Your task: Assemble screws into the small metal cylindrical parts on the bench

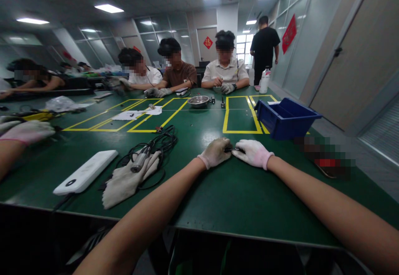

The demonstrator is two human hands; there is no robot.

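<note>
Dark piece: a small, slim thing (232, 149) held between the two hands, just over the green table (205, 200), near its front edge.
Long axis: roughly level, running left to right from one hand to the other; which end is its front, I cannot tell.
Left hand: gloved (215, 153), fingers curled together, pinching the left end.
Right hand: gloved (252, 152), thumb and fingers pinching the right end.
Blue bin: beyond the right hand (291, 121), its open top up.
Metal bowl: farther across the table (198, 101).
Loose gloves: left of the left hand (120, 190), a metal cylinder (141, 161) lying on them.
</note>
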